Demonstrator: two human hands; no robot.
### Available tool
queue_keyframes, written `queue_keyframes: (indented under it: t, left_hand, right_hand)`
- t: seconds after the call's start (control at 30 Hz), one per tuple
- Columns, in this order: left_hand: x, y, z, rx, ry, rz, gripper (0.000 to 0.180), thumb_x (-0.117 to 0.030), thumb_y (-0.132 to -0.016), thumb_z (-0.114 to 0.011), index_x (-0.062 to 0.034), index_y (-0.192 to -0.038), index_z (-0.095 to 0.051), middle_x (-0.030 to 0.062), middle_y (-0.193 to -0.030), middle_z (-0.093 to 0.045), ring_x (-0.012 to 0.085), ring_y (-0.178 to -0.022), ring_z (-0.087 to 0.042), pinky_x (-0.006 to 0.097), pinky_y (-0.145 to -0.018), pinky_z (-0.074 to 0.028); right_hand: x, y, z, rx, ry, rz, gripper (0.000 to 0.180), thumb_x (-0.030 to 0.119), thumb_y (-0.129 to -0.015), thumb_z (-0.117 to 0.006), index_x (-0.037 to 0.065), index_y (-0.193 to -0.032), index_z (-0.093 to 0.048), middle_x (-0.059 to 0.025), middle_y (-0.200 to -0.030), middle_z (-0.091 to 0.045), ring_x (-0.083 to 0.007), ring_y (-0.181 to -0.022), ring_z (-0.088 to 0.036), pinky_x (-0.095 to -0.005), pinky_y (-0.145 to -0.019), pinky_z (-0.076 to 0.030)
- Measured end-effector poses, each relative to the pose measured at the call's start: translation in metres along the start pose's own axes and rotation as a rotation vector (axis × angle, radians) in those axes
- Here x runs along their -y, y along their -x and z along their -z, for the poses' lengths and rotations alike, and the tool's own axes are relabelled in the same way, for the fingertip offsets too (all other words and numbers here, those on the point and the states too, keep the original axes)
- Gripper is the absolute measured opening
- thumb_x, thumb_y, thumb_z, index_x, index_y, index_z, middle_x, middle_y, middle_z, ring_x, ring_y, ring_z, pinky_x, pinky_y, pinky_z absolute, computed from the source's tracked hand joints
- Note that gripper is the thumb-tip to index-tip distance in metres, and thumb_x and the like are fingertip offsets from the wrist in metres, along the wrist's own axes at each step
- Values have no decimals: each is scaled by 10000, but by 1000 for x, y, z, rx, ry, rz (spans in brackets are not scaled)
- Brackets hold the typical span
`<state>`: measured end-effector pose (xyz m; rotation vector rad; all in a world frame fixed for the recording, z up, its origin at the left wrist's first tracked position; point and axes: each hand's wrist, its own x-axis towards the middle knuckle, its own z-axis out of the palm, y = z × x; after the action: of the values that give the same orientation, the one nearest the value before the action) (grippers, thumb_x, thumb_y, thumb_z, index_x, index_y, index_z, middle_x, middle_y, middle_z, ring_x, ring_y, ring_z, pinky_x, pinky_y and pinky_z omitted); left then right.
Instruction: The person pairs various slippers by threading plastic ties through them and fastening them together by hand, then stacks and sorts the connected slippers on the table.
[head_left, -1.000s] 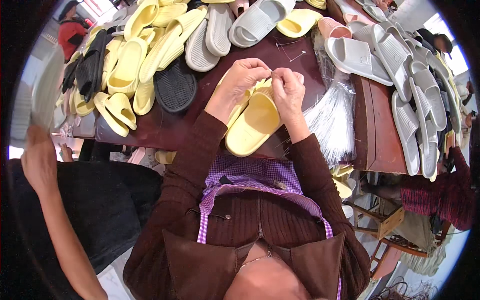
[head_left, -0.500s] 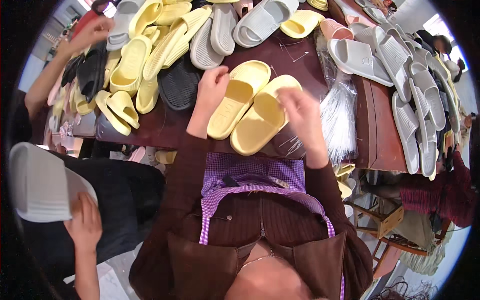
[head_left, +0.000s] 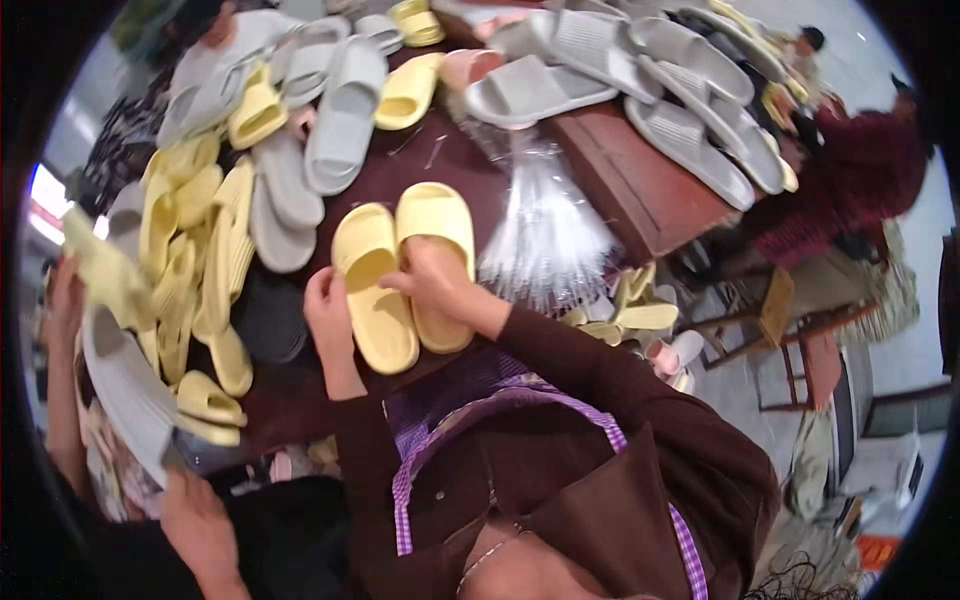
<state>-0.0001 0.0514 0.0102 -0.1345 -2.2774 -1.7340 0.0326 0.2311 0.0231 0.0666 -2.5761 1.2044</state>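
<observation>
Yellow slipper [head_left: 446,214], right hand [head_left: 438,283] now upon it

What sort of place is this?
Probably a footwear workshop or packing area: rubbery-looking grey slide slippers crowd the dark-red table, alongside a bundle of thin white strands in clear plastic and a pair of plain yellow slides being handled.

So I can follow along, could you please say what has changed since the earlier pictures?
The right hand, first meeting the left hand, has moved down into the right yellow slipper; the left has come down beside the left yellow slipper. The view has swung right. The white strand bundle stays on the table.
</observation>
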Motion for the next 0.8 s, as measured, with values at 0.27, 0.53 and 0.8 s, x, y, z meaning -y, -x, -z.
queue_keyframes:
  t: [0.27,0.53,0.8]
  left_hand:
    - [-15,2,-2,-62,395,93,196,-198,-946,-529,-23,-956,-616,-14,-725,-550,46,-574,-451,199,-496,-349]
    - [8,6,2,-54,258,66,139,-153,-928,-553,-34,-936,-626,-26,-719,-555,53,-620,-513,199,-556,-427]
    - [26,13,-2,-7,232,17,144,-141,-930,-553,-15,-934,-621,-20,-716,-565,50,-631,-520,208,-565,-443]
  right_hand:
    - [15,-18,27,-248,-9,22,227,181,-792,-604,-29,-848,-538,-248,-744,-595,-375,-671,-591,-456,-628,-460]
    - [31,-35,198,-388,-547,-20,244,100,-921,-533,-32,-1104,-625,-43,-950,-663,-121,-836,-607,-215,-726,-456]
    - [-72,-36,354,-362,684,-75,330,52,-854,-563,31,-1182,-588,-133,-1029,-656,-206,-938,-623,-300,-781,-468]
